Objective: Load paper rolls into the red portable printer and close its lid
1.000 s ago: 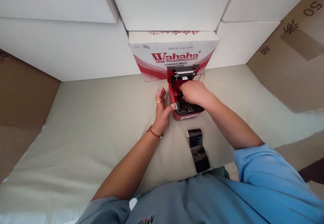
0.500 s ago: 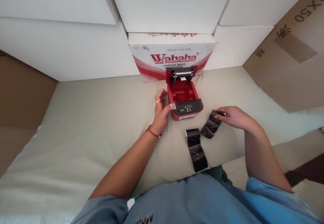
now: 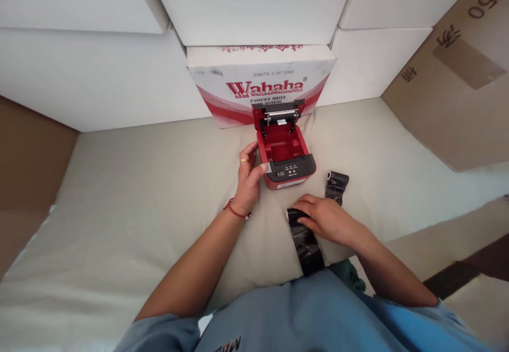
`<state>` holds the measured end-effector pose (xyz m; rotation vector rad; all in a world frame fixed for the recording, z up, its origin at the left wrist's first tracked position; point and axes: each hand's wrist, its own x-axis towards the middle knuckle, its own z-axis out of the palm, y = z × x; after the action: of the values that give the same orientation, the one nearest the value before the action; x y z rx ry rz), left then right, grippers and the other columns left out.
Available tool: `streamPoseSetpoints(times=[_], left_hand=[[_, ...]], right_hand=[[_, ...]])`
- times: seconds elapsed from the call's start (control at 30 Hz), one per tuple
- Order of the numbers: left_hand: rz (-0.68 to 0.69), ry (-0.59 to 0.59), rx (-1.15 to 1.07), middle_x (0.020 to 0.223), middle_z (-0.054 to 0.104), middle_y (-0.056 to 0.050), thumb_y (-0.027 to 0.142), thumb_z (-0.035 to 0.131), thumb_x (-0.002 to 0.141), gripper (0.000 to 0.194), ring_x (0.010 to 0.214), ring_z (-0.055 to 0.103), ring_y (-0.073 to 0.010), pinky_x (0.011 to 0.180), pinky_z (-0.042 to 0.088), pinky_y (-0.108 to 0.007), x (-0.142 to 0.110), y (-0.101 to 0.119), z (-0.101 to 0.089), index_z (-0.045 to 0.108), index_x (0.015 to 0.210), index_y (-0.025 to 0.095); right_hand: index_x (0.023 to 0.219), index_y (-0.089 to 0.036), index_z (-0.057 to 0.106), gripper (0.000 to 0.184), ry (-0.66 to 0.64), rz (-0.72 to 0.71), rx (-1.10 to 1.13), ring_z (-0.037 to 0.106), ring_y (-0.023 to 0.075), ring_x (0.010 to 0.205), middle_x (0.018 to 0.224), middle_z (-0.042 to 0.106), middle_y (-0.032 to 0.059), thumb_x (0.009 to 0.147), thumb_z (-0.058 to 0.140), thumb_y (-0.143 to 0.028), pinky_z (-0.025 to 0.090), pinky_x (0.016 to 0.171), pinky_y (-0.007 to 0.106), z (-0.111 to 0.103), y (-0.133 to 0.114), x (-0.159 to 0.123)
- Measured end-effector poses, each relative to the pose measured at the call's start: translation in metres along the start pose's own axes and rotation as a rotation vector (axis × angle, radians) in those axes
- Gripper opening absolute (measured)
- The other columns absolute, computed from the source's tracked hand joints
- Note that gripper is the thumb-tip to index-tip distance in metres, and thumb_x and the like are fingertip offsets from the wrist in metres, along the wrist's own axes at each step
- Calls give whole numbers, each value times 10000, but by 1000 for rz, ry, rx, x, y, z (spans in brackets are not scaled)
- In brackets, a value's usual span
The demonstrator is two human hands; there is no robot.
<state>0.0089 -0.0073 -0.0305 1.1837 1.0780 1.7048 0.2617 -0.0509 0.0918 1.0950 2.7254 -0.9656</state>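
A small red printer (image 3: 284,153) stands with its lid up and its red paper bay empty. My left hand (image 3: 247,177) rests against the printer's left side, fingers curved on its casing. My right hand (image 3: 324,219) lies on the upper end of a black roll strip (image 3: 305,246) in front of the printer, fingers closing around it. A second black roll strip (image 3: 336,184) lies loose to the right of the printer, apart from both hands.
The printer sits on a beige cloth-covered surface (image 3: 139,193). Behind it stands a red-and-white Wahaha water carton (image 3: 260,84) among white boxes (image 3: 99,71). Brown cartons flank the right (image 3: 453,87) and left (image 3: 27,156) sides.
My right hand lifted a black roll strip out of the printer bay, set it down to the right, then moved left onto the other strip. The left hand stayed on the printer.
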Motion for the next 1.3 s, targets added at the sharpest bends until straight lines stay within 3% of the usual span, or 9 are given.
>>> streamPoseSetpoints(times=[0.13, 0.23, 0.3, 0.43, 0.63, 0.73, 0.83, 1.1, 1.3], left_hand=[[-20, -6, -40, 1653, 542, -79, 659, 794, 899, 740, 1564, 519, -327, 1328, 406, -544, 0, 1, 1, 526, 1519, 357], [-7, -12, -8, 1670, 518, -89, 681, 768, 912, 747, 1577, 509, -331, 1318, 424, -545, 0, 0, 1, 496, 1530, 360], [-12, -14, 6, 1677, 504, -90, 688, 760, 915, 750, 1584, 502, -335, 1316, 428, -555, 0, -1, 1, 478, 1533, 369], [1, 12, 58, 1677, 476, -79, 693, 745, 927, 743, 1624, 441, -338, 1344, 386, -582, -4, 4, 2, 457, 1545, 397], [319, 163, 386, 1581, 489, -105, 547, 628, 1040, 558, 1582, 434, -353, 1346, 357, -622, -12, 33, 7, 511, 1551, 356], [524, 160, 508, 1481, 555, -103, 483, 625, 1026, 526, 1546, 468, -370, 1351, 327, -663, -17, 46, 13, 551, 1528, 343], [642, 85, 645, 1377, 624, -93, 393, 657, 986, 484, 1479, 548, -365, 1294, 413, -671, -24, 50, 19, 608, 1465, 344], [726, -4, 853, 1181, 725, -54, 255, 688, 933, 427, 1330, 684, -311, 1315, 406, -653, -31, 43, 24, 735, 1344, 360], [683, -72, 834, 1209, 750, -45, 246, 700, 934, 495, 1341, 694, -304, 1355, 344, -653, -31, 43, 23, 702, 1411, 377]], right_hand=[[1345, -264, 769, 295, 190, -166, 181, 787, 233, 1089, 1285, 811, 98, 1078, 655, -319, 626, 939, 353, -58, -3, -7], [1315, -288, 780, 294, 386, -94, 124, 748, 199, 844, 1281, 812, 68, 1037, 702, -342, 604, 804, 346, -99, -5, 13], [1299, -271, 789, 309, 424, -45, 11, 749, 217, 883, 1294, 812, 65, 1001, 704, -277, 594, 858, 367, -112, -8, 41], [1325, -218, 779, 382, 319, 76, -293, 747, 327, 1177, 1387, 788, 120, 983, 621, -152, 561, 966, 428, -110, -17, 101], [1238, -132, 786, 321, 181, 201, -492, 777, 381, 1068, 1160, 833, 210, 984, 589, -123, 541, 843, 422, -106, -31, 142], [1235, -126, 787, 342, 143, 180, -498, 774, 372, 1122, 1175, 838, 209, 976, 566, -87, 528, 867, 403, -109, -33, 145], [1272, -143, 781, 366, 112, 169, -481, 779, 350, 1128, 1206, 841, 193, 998, 542, -98, 517, 855, 382, -109, -34, 146], [1233, -142, 809, 320, 99, 216, -496, 780, 324, 1125, 1220, 840, 193, 1045, 551, -166, 514, 859, 365, -102, -33, 156], [1171, -164, 822, 222, 191, -119, -188, 778, 272, 1100, 1183, 848, 115, 1028, 673, -244, 551, 954, 351, -113, -26, 121]])
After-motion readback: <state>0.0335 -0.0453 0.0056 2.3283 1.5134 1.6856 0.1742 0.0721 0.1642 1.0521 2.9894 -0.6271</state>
